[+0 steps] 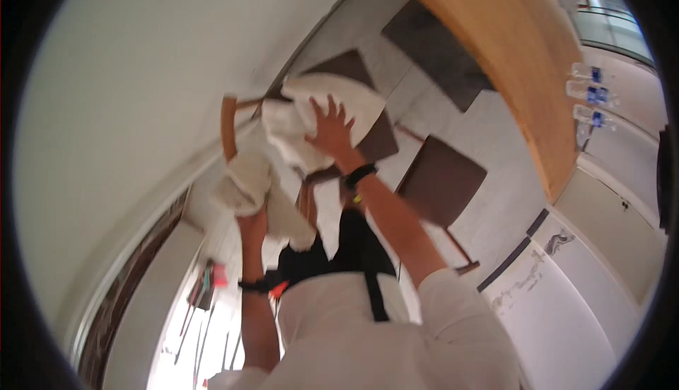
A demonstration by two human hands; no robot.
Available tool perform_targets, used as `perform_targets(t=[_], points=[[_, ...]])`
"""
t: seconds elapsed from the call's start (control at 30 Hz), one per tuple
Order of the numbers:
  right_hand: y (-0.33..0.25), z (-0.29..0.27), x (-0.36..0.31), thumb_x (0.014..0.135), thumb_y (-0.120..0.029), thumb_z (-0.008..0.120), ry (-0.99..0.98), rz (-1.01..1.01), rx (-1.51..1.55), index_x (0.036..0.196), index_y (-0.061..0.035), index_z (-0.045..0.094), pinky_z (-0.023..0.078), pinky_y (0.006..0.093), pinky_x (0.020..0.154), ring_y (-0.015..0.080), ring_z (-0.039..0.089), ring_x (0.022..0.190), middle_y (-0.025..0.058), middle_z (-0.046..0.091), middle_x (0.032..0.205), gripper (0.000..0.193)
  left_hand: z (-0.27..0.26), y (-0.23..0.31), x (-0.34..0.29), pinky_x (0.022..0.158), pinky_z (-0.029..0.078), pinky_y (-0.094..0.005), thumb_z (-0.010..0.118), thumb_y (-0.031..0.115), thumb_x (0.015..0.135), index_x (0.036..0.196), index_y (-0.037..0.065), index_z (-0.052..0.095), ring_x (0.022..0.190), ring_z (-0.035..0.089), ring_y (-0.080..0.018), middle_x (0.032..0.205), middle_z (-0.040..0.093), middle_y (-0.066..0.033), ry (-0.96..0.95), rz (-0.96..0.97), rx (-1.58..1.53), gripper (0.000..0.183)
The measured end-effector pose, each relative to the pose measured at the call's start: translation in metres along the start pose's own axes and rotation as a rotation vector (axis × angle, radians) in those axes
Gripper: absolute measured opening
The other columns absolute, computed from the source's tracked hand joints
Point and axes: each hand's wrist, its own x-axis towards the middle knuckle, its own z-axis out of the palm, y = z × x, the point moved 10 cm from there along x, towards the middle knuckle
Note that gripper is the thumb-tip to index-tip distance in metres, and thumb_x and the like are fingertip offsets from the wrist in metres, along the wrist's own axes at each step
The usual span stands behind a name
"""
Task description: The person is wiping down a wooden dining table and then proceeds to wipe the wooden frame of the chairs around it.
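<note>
A soft cream cloth [357, 100] lies partly over the dark seat of a wooden chair [352, 65], and another part of it is bunched up to the left. My right hand [331, 134] presses on the cloth over the seat, palm down and fingers spread. My left hand [253, 223] is up against the bunched part, which drapes over it and hides its fingers; it seems to hold the cloth up. Whether the two parts are one piece I cannot tell. The chair's curved wooden back [228, 125] rises beyond my left hand.
A second chair with a brown seat [442, 181] stands to the right. Beyond it is a dark flat panel [435, 54] near a long wooden tabletop [495, 29]. Several clear bottles with blue labels [590, 94] are at the far right. A pale wall [134, 72] bounds the left.
</note>
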Motion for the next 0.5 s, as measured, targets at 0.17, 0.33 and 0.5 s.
perform_targets(t=[0.17, 0.33, 0.5], points=[[0.026, 0.055, 0.043, 0.068, -0.042, 0.083, 0.016, 0.21, 0.021, 0.154, -0.0321, 0.015, 0.031, 0.0739, 0.099, 0.0462, 0.027, 0.137, 0.0144, 0.026, 0.153, 0.11, -0.009, -0.019, 0.004, 0.111, 0.032, -0.0439, 0.065, 0.021, 0.089, 0.136, 0.006, 0.051, 0.131, 0.046, -0.0346, 0.139, 0.052, -0.0162, -0.052, 0.03, 0.16, 0.052], [0.073, 0.057, 0.043, 0.065, -0.029, 0.084, 0.24, 0.178, -0.4, 0.141, -0.0281, 0.041, 0.043, 0.0634, 0.094, 0.0346, 0.044, 0.124, 0.0055, 0.043, 0.135, 0.088, 0.027, 0.01, 0.004, 0.106, 0.038, -0.0408, 0.066, 0.017, 0.089, 0.133, 0.002, 0.052, 0.126, 0.051, -0.0306, 0.134, 0.056, -0.0166, -0.191, 0.149, 0.213, 0.048], [0.043, 0.043, 0.033, 0.065, -0.028, 0.084, 0.122, 0.103, -0.267, 0.139, -0.0284, 0.044, 0.045, 0.0637, 0.093, 0.0379, 0.042, 0.125, 0.0076, 0.042, 0.136, 0.084, -0.009, 0.0, -0.001, 0.11, 0.033, -0.046, 0.063, 0.019, 0.088, 0.135, 0.007, 0.051, 0.132, 0.044, -0.0375, 0.14, 0.05, -0.0179, -0.113, 0.038, 0.136, 0.05]])
